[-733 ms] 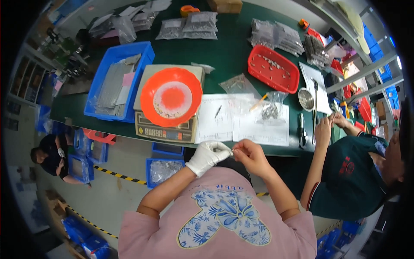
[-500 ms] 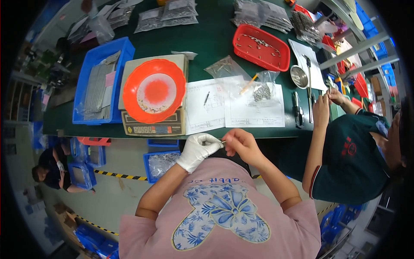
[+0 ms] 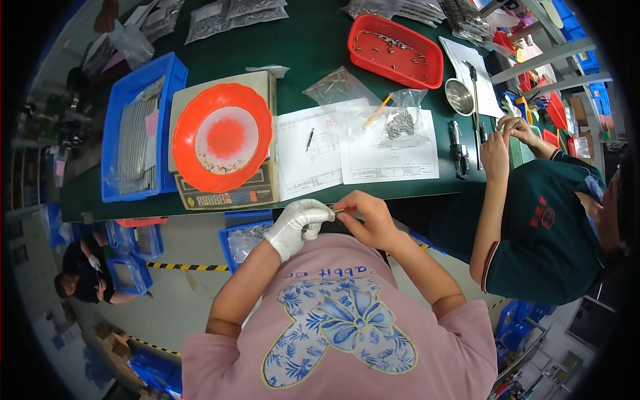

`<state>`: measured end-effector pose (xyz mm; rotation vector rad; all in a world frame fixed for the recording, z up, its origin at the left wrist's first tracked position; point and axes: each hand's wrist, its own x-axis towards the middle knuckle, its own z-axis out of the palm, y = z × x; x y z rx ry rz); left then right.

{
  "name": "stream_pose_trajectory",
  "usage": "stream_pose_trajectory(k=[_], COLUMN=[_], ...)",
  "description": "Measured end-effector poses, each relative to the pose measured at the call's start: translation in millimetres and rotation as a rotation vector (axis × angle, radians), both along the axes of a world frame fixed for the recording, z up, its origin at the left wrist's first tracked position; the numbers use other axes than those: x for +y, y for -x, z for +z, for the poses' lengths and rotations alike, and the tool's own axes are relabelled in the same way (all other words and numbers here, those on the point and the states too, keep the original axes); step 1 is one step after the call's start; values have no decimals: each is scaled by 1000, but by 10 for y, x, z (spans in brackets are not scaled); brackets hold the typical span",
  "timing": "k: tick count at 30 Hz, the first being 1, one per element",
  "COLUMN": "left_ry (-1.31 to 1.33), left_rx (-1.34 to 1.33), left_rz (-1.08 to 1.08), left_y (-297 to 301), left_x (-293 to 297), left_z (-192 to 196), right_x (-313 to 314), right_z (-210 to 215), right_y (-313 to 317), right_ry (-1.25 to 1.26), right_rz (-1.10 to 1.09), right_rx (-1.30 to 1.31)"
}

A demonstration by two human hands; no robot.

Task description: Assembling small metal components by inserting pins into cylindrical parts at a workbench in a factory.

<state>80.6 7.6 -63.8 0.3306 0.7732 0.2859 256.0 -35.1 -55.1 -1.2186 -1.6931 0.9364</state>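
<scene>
Both hands meet just below the near edge of the green table (image 3: 313, 40), in front of the pink shirt. On the left, the white-gloved left hand (image 3: 298, 225) is curled closed, its fingertips pinching one end of a small thin pin (image 3: 339, 211). The pin lies roughly level, its long axis running left to right between the two hands; it is too small to tell which end is which. The bare right hand (image 3: 369, 219) pinches the other end with bent fingers. Up on the table, from left: a blue tray (image 3: 115, 133), an orange dish (image 3: 223, 137) on a scale (image 3: 227, 195), printed sheets (image 3: 353, 150), a red tray (image 3: 395, 52). Far right, another person's hands (image 3: 507, 133) work at the bench.
</scene>
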Motion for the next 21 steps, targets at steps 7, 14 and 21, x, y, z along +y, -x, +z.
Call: stream_pose_trajectory(k=[7, 14, 21], left_ry=[-415, -222, 113], left_rx=[326, 228, 63], left_rz=[50, 69, 377], left_y=[-75, -25, 176], left_x=[6, 48, -33], left_z=[154, 66, -112], right_x=[61, 129, 569], right_z=[79, -33, -271], right_y=[49, -41, -197], right_ry=[779, 127, -136], right_rz=[-202, -81, -167], right_rx=[536, -35, -732])
